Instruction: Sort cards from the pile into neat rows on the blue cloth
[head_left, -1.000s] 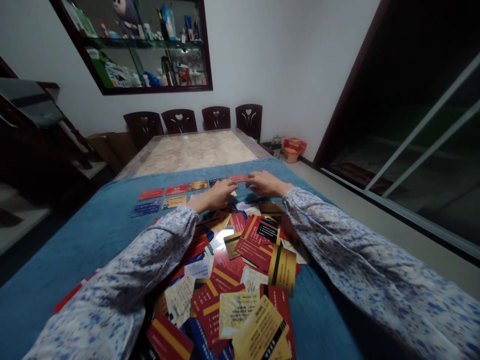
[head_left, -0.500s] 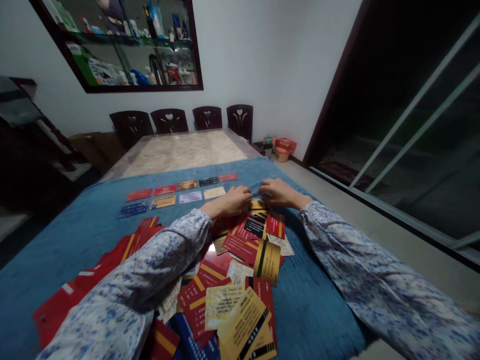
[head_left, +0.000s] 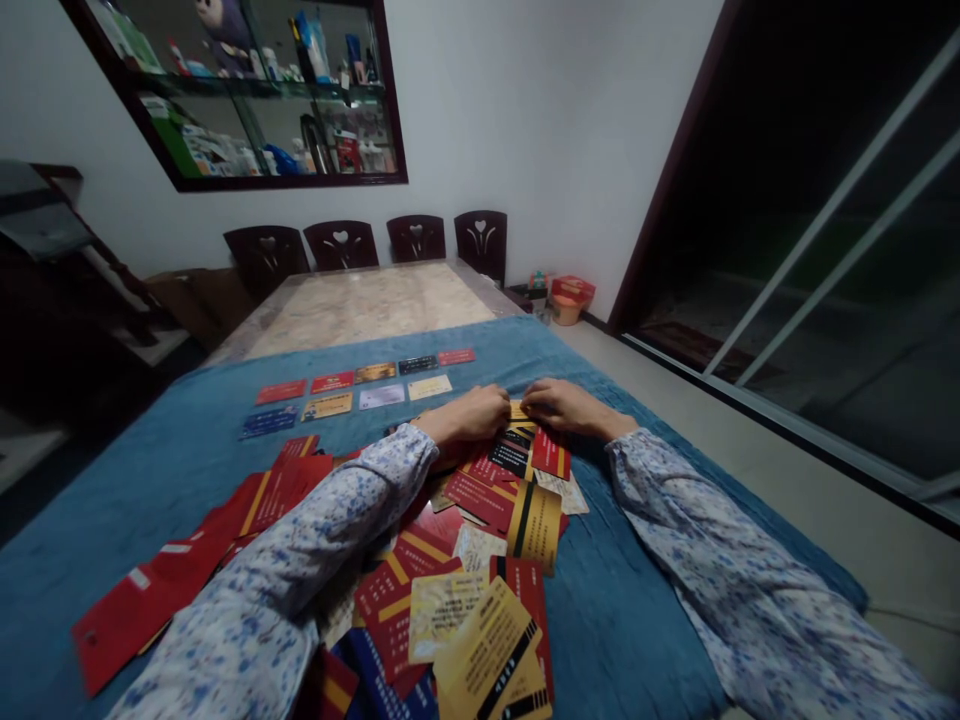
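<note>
So a second ago both hands were stretched out to the far end of the laid-out rows (head_left: 360, 388), right by the last red card. Now they've come back toward the person and sit at the far edge of the messy pile (head_left: 480, 540). In the last half second they've barely shifted. The left hand (head_left: 471, 413) and right hand (head_left: 564, 405) meet on a gold card (head_left: 518, 410) at the top of the heap, just between them. Fingers on both are curled in close with the tips down on that card, but honestly I can't tell if they've got a real grip on it or are just touching it. The rows look the same as half a second back: five cards behind, four in front.

Everything's on a blue cloth (head_left: 637, 600) over the near end of a long marble-look table (head_left: 360, 305), with a fan of red cards (head_left: 187, 560) off to the left. Four dark chairs (head_left: 341, 243) line the far end under a glass wall cabinet (head_left: 247, 90) full of bottles and boxes. There's a red tub (head_left: 572, 295) in the corner and a sliding glass door (head_left: 840, 250) on the right, dark outside
</note>
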